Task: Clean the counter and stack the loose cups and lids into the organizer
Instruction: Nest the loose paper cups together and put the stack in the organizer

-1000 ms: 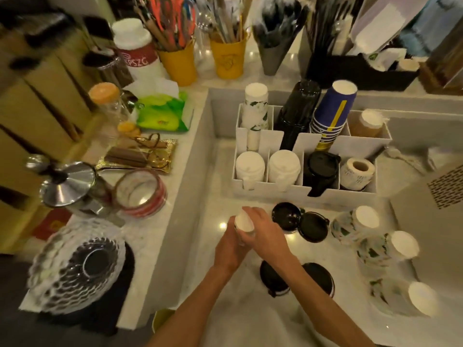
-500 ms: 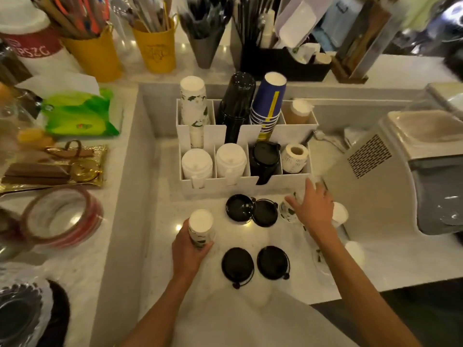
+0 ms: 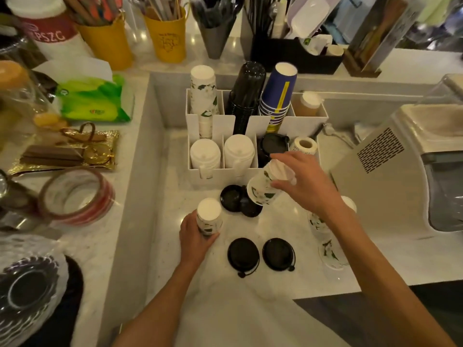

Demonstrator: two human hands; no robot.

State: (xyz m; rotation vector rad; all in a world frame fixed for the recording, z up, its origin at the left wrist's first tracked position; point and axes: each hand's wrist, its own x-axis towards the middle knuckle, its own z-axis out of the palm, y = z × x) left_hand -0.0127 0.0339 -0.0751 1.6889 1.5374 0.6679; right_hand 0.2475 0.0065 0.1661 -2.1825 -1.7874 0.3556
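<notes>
While the right hand (image 3: 310,189) clasps the base of a tilted floral paper cup (image 3: 260,195), the left hand (image 3: 193,237) grips an inverted cup (image 3: 209,216) standing on the counter (image 3: 175,196). Step in hand: nesting loose cups. The next move likely calls for aligning mouth over base. Black lids (image 3: 236,201) lie between the hands; the organizer (image 3: 220,177) stands beyond the fingertips.

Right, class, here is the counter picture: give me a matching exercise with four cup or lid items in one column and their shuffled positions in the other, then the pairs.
Things
1. white floral paper cup held by the right hand
2. white floral paper cup held by the left hand
3. stack of black plastic cups
4. black round plastic lid

Positions
A. back row of the white organizer
B. flat on the marble counter
C. tilted, off the counter
D. standing on the counter

Pairs: 1-C, 2-D, 3-A, 4-B
</notes>
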